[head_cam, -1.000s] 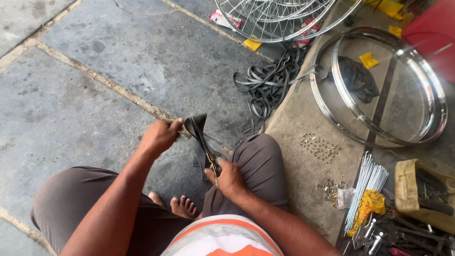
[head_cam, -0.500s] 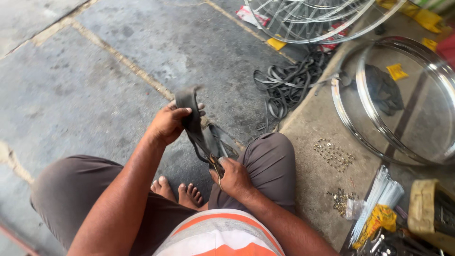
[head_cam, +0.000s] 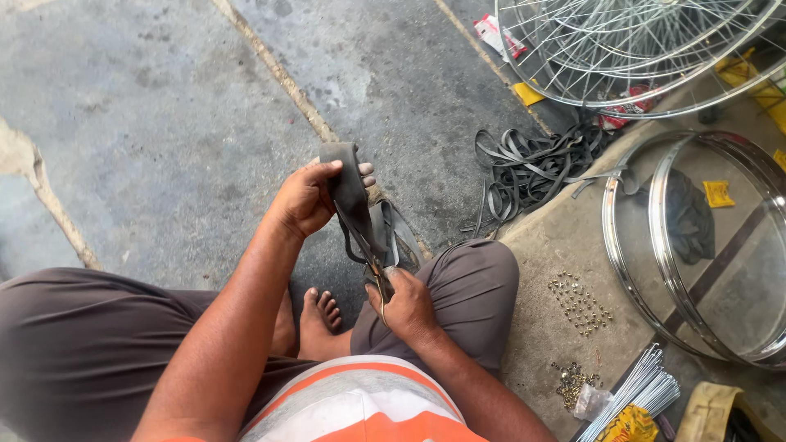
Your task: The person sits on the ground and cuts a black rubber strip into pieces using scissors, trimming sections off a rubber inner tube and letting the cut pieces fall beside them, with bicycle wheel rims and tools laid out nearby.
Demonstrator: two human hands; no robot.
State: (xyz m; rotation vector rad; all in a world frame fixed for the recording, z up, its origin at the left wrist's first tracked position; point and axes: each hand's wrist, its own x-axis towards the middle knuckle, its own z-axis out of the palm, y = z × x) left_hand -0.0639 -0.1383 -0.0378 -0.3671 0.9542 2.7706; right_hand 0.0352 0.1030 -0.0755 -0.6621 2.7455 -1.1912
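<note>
My left hand [head_cam: 307,199] grips a strip of black rubber inner tube [head_cam: 350,192], holding it up taut over the grey stone floor. My right hand [head_cam: 405,304] is closed around a pair of scissors [head_cam: 375,266] whose blades run up along the strip, cutting it lengthwise. The cut part of the tube hangs down beside my right knee [head_cam: 471,274]. My bare foot [head_cam: 321,315] shows between my legs below the hands.
A pile of cut rubber strips [head_cam: 532,168] lies to the upper right. A spoked wheel [head_cam: 639,41] lies at the top right, bare metal rims [head_cam: 634,245] at the right. Small nipples [head_cam: 580,303] and a bundle of spokes [head_cam: 634,397] lie on the concrete step.
My left hand has drawn the rubber strip upward and stretched it. The scissors in my right hand have stayed near my knee, and the view has shifted slightly.
</note>
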